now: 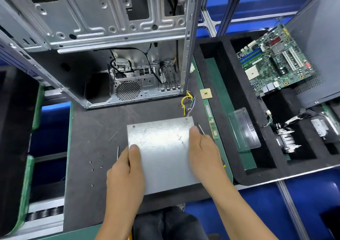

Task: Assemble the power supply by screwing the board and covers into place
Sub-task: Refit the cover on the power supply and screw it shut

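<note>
Supply [161, 147]: flat on counter [92, 129], long axis running away from you. Left hand [127, 168] and right hand [204, 153] grasp opposite edges. Screws [93, 169] lie nearer your left.

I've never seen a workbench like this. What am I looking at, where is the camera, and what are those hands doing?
The single picture comes from a camera worn on a person's head, looking down. No robot here: the left hand and right hand grip the sides of a grey metal power supply cover on a dark mat. Coloured wires trail from its far end. Behind stands an open computer case. Loose screws lie to the left, a motherboard in the foam tray to the right.
</note>
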Available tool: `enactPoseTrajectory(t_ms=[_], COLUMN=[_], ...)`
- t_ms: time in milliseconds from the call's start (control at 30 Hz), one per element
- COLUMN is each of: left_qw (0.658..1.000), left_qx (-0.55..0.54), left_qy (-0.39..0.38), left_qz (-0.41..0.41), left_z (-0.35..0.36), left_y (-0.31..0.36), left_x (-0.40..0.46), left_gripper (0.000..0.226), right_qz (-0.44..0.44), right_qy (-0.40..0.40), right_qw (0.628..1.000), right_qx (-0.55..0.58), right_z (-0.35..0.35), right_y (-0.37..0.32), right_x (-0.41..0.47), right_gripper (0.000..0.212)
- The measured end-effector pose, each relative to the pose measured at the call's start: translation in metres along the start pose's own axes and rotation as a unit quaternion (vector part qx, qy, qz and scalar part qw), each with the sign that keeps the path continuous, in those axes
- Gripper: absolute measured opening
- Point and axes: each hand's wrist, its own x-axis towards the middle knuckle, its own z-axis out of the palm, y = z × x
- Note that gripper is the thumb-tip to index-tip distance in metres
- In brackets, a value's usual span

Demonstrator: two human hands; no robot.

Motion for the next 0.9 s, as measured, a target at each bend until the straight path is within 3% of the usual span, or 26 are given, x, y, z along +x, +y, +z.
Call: enactPoseTrajectory(t_ms=[567,700,900], left_qw=[1.0,0.999,0.999], left_qx=[0.003,0.007,0.026], left_qy=[0.014,0.018,0.012], left_qz=[-0.025,-0.025,-0.023], left_z=[0.007,0.007,0.006], left_y=[-0.018,-0.017,-0.016], left_x=[0.006,0.007,0.005], left_gripper=[0.048,0.048,0.05], right_qz=[-0.022,-0.043,-0.024], right_qy=[-0.067,-0.072,-0.058], right_qw=[0.996,0.991,0.996], right_qx=[-0.054,-0.102,-0.063], right_z=[0.006,0.003,0.01], right_y=[-0.006,-0.006,-0.004], right_x=[-0.003,0.001,0.0], right_gripper=[0.047,0.036,0.04])
